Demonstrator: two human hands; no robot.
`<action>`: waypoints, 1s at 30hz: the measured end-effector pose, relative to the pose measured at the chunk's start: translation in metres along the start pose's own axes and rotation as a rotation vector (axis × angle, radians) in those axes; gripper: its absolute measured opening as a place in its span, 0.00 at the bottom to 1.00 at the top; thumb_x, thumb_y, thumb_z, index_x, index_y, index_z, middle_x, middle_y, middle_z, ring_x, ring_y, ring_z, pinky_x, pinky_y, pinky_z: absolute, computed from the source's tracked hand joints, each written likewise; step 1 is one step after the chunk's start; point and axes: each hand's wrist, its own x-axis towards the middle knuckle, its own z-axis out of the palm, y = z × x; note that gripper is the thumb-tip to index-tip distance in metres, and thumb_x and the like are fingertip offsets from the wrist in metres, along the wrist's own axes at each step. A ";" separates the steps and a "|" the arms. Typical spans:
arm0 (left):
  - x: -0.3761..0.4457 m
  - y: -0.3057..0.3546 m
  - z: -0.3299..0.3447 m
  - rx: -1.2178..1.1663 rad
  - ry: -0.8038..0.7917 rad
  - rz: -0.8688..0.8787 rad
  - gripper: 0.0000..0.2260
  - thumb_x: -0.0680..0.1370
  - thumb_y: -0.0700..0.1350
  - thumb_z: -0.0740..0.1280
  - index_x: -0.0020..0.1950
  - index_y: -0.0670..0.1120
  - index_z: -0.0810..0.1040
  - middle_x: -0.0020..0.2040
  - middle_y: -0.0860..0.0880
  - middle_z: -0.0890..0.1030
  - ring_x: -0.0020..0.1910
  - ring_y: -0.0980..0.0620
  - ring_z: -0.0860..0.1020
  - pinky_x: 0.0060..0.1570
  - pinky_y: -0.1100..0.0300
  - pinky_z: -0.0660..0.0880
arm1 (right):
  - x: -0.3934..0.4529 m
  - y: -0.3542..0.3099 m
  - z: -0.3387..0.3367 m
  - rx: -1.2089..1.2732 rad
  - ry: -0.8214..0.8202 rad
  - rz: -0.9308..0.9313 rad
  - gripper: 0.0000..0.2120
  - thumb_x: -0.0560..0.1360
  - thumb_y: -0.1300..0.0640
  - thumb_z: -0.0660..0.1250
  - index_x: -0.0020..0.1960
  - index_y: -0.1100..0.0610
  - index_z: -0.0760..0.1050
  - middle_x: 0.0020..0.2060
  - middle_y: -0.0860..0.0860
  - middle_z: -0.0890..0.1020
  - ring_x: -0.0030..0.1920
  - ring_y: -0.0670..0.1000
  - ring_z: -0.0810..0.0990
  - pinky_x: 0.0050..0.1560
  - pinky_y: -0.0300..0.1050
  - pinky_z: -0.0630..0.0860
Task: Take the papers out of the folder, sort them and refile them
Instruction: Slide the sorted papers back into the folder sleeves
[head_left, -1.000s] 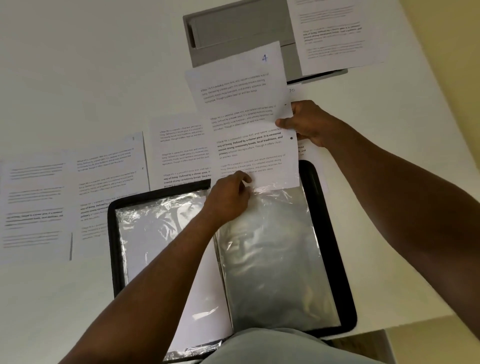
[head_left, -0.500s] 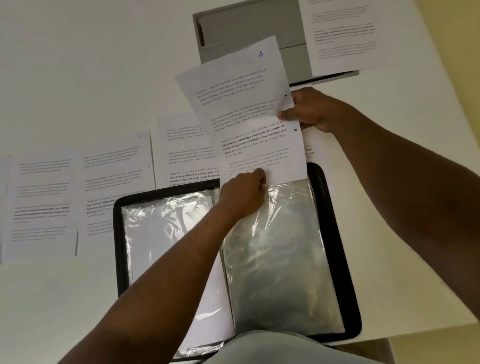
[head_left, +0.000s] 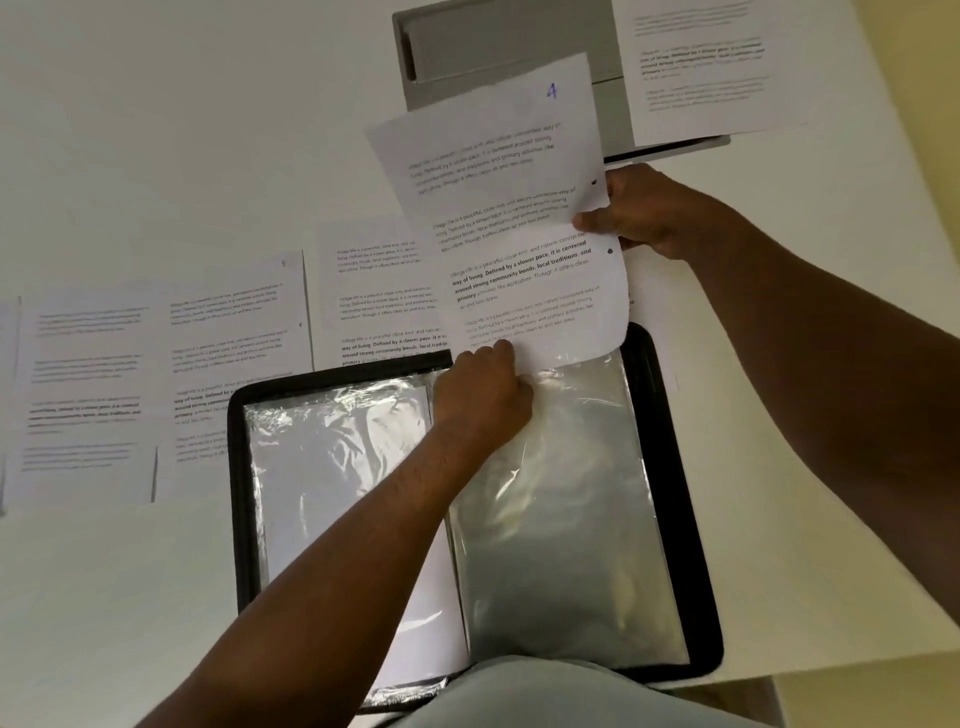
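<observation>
An open black folder (head_left: 675, 467) with clear plastic sleeves lies on the white table in front of me. A printed sheet marked "4" (head_left: 509, 218) stands tilted over the top of the right-hand sleeve (head_left: 561, 519), its lower edge at the sleeve's mouth. My right hand (head_left: 639, 213) pinches the sheet's right edge near its punched holes. My left hand (head_left: 483, 395) grips the top of the right sleeve at the sheet's lower left corner. Several other printed sheets (head_left: 228, 353) lie in a row on the table to the left and behind the folder.
A grey box-like tray (head_left: 493, 47) sits at the back of the table, with another printed sheet (head_left: 706, 67) lying over its right part. The table's right edge runs diagonally beside my right arm. My lap in grey cloth (head_left: 561, 696) covers the folder's near edge.
The sheet marked "4" has tilted a little more to the left and shifted slightly, while my left hand stayed at the sleeve's mouth. The camera view has drifted a bit.
</observation>
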 end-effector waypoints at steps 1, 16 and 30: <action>0.000 -0.005 -0.001 0.018 -0.014 -0.006 0.15 0.78 0.51 0.61 0.60 0.45 0.73 0.54 0.47 0.79 0.54 0.46 0.76 0.46 0.52 0.73 | -0.001 -0.001 0.000 -0.011 -0.001 -0.006 0.21 0.75 0.60 0.71 0.67 0.57 0.73 0.59 0.53 0.80 0.55 0.54 0.81 0.49 0.47 0.80; 0.013 -0.015 -0.014 -0.418 -0.266 0.098 0.07 0.77 0.40 0.64 0.53 0.45 0.79 0.51 0.50 0.82 0.51 0.52 0.79 0.52 0.60 0.73 | 0.003 0.000 0.022 0.268 0.120 -0.019 0.19 0.75 0.61 0.70 0.66 0.57 0.75 0.59 0.52 0.81 0.55 0.51 0.81 0.52 0.48 0.81; 0.017 0.000 -0.003 -0.514 -0.129 0.108 0.03 0.77 0.42 0.67 0.47 0.47 0.81 0.44 0.53 0.83 0.44 0.56 0.80 0.49 0.62 0.75 | -0.005 0.019 0.033 0.691 0.148 0.100 0.17 0.75 0.65 0.69 0.64 0.59 0.75 0.57 0.55 0.82 0.56 0.55 0.82 0.54 0.55 0.80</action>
